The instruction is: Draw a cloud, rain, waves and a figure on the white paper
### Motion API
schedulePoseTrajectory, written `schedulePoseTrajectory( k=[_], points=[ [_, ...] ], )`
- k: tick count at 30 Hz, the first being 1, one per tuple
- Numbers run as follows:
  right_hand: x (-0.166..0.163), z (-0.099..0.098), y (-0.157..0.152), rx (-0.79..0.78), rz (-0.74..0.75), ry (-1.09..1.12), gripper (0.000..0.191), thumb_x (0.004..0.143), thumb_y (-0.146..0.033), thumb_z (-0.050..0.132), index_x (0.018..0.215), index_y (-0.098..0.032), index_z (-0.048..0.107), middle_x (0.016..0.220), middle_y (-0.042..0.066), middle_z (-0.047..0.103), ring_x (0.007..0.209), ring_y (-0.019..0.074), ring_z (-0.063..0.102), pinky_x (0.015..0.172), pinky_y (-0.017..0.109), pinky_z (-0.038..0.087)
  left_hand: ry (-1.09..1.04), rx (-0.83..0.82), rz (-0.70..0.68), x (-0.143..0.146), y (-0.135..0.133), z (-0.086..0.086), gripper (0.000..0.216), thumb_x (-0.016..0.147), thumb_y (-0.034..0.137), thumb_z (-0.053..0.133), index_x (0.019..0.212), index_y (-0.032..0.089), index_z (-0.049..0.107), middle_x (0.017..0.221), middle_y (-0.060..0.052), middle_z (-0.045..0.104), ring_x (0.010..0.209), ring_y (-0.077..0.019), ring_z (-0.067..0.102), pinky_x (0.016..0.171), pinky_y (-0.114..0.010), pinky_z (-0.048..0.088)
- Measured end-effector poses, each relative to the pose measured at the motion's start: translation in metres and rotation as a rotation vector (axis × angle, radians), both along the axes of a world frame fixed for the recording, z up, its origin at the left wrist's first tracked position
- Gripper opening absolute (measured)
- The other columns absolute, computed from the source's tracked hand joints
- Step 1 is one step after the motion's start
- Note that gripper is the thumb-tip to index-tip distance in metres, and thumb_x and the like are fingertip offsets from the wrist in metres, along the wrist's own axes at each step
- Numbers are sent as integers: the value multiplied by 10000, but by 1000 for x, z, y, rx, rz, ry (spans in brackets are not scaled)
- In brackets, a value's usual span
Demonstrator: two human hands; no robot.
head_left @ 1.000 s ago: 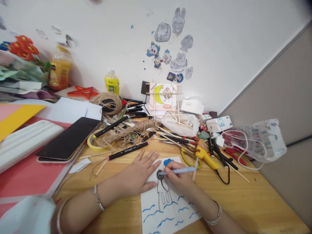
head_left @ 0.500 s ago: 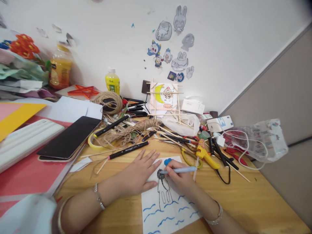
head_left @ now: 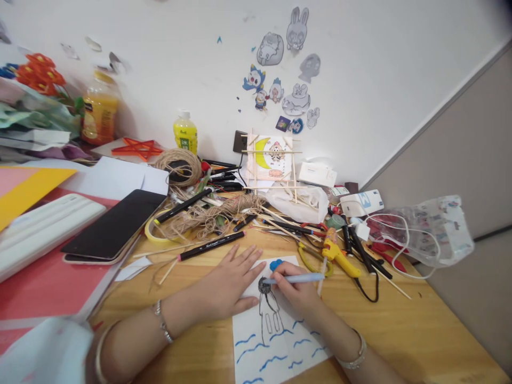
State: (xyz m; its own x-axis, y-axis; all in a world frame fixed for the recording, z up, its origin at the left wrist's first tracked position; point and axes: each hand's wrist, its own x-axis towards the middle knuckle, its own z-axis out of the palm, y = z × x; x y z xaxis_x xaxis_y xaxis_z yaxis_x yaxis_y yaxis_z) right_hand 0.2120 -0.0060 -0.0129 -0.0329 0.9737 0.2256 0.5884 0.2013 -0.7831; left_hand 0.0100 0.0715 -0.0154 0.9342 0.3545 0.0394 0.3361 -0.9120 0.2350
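Observation:
A white sheet of paper (head_left: 256,368) lies on the wooden table below me, bearing a black-outlined figure (head_left: 271,314), blue wavy lines and a blue patch near its top. My right hand (head_left: 296,290) is closed around a light blue pen (head_left: 302,278), its tip at the figure's dark, scribbled-in head (head_left: 264,286). Flat beside the drawing, my left hand (head_left: 234,285) has its fingers spread, the thumb side resting over the paper's left edge. Just beyond the left fingers lies a black marker (head_left: 212,245) with a pink end.
A yellow glue gun (head_left: 338,255) lies right of the paper, near yellow-handled scissors (head_left: 310,261). Twine (head_left: 212,216), sticks and markers are heaped behind. At left are a black phone-like slab (head_left: 116,226) and a white case (head_left: 52,229). Bottles (head_left: 185,133) stand by the wall.
Hardly anything differs. The view has shifted very slightly; the pen stays at the figure's head and my left hand stays flat in place.

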Motion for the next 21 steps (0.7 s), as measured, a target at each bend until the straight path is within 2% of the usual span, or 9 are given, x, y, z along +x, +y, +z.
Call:
schedulePoseTrajectory(
  k=[5,21],
  points=[
    [1,0,0,6,-2,24,282,894,-339,492,669,-199,588,593,6,583,570,151,527,556,256,402,-32,0,-8,0,0,-1,641,940,477,467,1467,151,303,1549,-190,178,1437,-334,115,1129,-567,102],
    [1,0,0,-8,-10,73,315,891,-335,487,619,-192,560,546,-7,546,537,138,490,512,249,372,-35,2,-7,-1,0,-1,632,939,475,478,1461,157,317,1551,-183,182,1438,-328,116,1133,-560,97]
  ],
)
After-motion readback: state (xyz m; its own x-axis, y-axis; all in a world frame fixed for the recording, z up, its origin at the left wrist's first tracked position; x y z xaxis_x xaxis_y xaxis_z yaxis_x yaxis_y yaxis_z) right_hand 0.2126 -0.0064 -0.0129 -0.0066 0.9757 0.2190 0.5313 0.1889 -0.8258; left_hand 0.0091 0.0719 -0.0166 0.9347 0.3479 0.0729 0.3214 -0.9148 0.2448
